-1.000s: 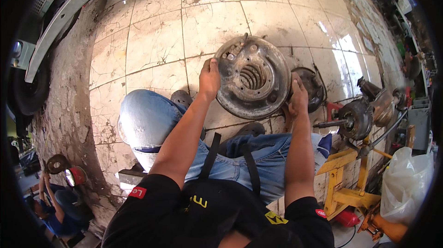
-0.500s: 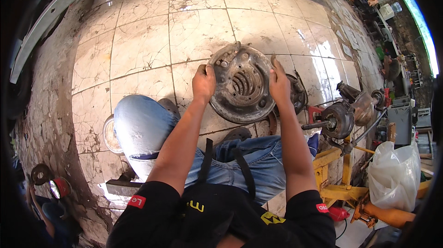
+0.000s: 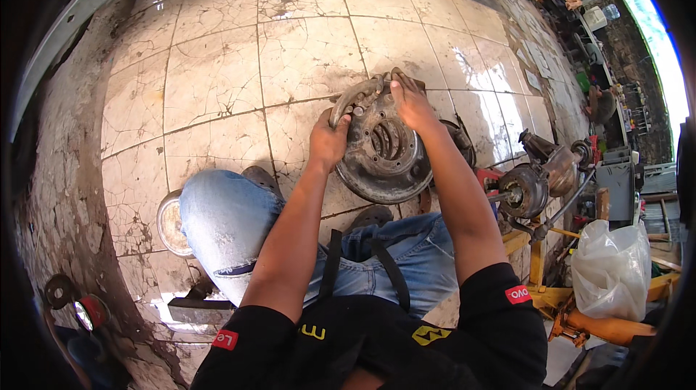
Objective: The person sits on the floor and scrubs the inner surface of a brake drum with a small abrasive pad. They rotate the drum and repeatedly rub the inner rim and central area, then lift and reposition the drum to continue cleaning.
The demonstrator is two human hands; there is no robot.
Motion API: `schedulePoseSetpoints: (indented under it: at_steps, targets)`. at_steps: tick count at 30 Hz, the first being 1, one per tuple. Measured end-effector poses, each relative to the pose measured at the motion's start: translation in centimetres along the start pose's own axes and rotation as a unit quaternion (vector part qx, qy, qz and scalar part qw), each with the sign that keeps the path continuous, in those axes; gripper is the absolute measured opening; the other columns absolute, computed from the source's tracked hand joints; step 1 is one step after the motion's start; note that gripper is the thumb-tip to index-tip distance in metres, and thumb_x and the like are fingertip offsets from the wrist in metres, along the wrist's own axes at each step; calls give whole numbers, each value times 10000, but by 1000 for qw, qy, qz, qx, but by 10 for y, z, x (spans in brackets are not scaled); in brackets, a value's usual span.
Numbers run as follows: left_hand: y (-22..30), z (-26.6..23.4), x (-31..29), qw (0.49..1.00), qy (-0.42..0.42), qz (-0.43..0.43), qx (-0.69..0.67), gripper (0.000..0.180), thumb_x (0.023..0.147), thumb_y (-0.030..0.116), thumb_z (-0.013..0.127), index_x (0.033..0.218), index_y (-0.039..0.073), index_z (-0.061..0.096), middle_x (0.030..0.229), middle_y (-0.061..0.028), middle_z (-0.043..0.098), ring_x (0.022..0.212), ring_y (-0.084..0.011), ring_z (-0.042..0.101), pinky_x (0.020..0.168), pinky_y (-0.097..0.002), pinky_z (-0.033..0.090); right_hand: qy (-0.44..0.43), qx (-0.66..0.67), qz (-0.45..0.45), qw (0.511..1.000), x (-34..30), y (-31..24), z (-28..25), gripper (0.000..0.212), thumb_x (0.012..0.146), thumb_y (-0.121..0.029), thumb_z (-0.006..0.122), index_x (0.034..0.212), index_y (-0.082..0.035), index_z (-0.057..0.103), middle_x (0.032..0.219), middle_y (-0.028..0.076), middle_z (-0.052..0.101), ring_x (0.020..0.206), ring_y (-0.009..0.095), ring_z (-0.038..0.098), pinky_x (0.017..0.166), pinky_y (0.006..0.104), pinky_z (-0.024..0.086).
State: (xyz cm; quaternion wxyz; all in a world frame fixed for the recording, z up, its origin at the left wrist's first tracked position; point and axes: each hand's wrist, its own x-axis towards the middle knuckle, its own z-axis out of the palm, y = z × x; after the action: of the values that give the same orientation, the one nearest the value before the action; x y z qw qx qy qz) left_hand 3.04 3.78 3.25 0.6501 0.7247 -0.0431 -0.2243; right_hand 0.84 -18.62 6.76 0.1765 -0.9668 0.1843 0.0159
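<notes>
A round, dirty brake backing plate lies in front of me, with a large hole in its middle. Coils of a spring show through that hole. Against the plate's upper left rim is a curved metal brake shoe. My left hand is closed around the shoe's lower end, thumb on top. My right hand is closed at its upper end, by the plate's top rim; the fingertips there are partly hidden. A second dark round brake part sits behind my right forearm.
To the right stand an axle assembly with a drum, a yellow metal frame and a clear plastic bag. A round pale lid-like disc rests beside my left knee. Cracked tiles cover the floor.
My hands have left the plate's two sides and come together at its upper left and top. The curved shoe now shows there between them.
</notes>
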Motion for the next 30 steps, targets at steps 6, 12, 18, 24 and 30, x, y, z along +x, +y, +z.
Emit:
schedulePoseSetpoints:
  at_steps: [6,12,18,24,30]
  targets:
    - [8,-2,-3,1000,6,4,10,454,939,280,597,1233,-58,525,1094,-265,640,1028,-360,624,883,-384,469,-12,-40,-44,998,-4,-4,-1,577,1011,-416,145,1480,-126,314,1558,95,241,1439,315,197,1158,503,154]
    - [18,-3,-7,998,27,19,49,427,942,260,585,1206,-72,529,1081,-278,637,1048,-399,610,882,-400,465,-19,-54,-44,997,-6,-8,4,560,1013,-402,163,1484,-136,308,1562,76,235,1443,314,187,1159,502,164]
    - [23,-5,-7,996,21,11,84,483,943,319,577,1230,-65,516,1102,-282,628,1047,-383,612,890,-397,460,-4,-47,-17,999,1,5,5,561,1013,-407,171,1479,-129,316,1560,81,239,1441,332,182,1156,510,170]
    - [25,0,-10,998,8,22,63,468,951,305,559,1235,-64,507,1113,-286,622,1068,-397,602,912,-413,452,30,-12,-64,997,-2,46,6,553,1010,-419,219,1441,-117,392,1515,105,324,1399,323,280,1134,430,252]
    - [26,-1,-10,996,16,35,75,432,951,274,552,1227,-56,510,1091,-291,626,1052,-421,598,902,-417,455,-10,84,59,995,-14,29,-19,555,993,-478,280,1343,-116,513,1311,204,532,1228,392,482,1031,430,381]
